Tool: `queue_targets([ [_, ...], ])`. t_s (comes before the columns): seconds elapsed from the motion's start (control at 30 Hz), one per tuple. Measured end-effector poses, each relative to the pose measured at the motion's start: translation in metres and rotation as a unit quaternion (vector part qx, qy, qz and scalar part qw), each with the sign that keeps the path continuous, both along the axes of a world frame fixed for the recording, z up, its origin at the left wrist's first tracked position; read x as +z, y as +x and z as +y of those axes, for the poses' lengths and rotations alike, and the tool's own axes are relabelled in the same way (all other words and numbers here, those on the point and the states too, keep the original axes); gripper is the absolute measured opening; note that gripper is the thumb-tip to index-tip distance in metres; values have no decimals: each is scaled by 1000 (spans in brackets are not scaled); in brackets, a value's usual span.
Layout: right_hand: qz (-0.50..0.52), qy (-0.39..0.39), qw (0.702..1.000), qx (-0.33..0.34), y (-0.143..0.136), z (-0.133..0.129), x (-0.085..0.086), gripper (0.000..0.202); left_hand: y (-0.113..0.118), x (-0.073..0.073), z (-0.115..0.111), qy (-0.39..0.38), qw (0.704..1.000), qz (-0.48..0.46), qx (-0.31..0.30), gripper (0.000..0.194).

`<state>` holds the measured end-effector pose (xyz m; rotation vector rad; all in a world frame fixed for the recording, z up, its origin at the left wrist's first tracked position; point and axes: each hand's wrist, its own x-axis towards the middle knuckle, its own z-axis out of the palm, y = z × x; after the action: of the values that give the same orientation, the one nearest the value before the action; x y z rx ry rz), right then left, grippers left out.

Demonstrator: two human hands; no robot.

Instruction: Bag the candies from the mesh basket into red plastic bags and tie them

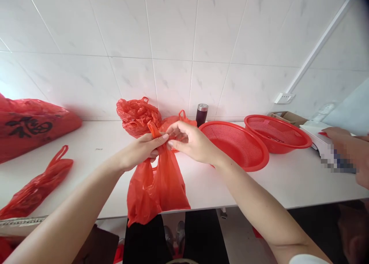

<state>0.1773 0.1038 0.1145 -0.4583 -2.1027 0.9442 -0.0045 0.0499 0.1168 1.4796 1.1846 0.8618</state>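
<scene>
A thin red plastic bag (164, 183) hangs over the front edge of the white table (210, 187), its upper part gathered between both hands. My left hand (147, 146) is closed round the gathered handles, thumb on top. Touching the same gathered plastic from the right is my right hand (191, 141), its thumb and fingers curled together at the bag. Just behind the hands lies a crumpled heap of red bags (138, 116), and beside it, partly hidden by my right hand, is another red bag (187, 119).
Two red baskets (242, 146) (278, 133) stand to the right, with a dark bottle (202, 115) behind. Large (37, 127) and small (43, 183) red bags lie left. Another person's hand (341, 141) is at the far right, near a box (288, 117).
</scene>
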Motion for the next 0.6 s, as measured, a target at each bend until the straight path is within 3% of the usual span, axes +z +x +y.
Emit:
queue_targets([
  [0.1, 8, -41, 999, 0, 6, -7, -10, 3, -3, -4, 0, -2, 1000, -3, -8, 40],
  [0.2, -18, -35, 998, 38, 16, -33, -5, 3, -8, -5, 1, 32, 999, -18, -12, 36],
  [0.3, -99, -10, 989, 113, 24, -51, 2, 9, -11, -2, 1, 34, 995, 28, -92, 25],
  [0.37, -66, 0, 996, 67, 23, -47, -1, 8, -11, -2, 2, 51, 988, 91, -116, 17],
  [0.47, 22, -39, 998, -42, 12, -19, -20, 19, -4, -8, 7, 129, 971, 194, -54, 17],
  [0.6, 30, -143, 989, -33, -4, 14, -58, 28, 7, -24, 16, 272, 907, 317, 59, 30],
])
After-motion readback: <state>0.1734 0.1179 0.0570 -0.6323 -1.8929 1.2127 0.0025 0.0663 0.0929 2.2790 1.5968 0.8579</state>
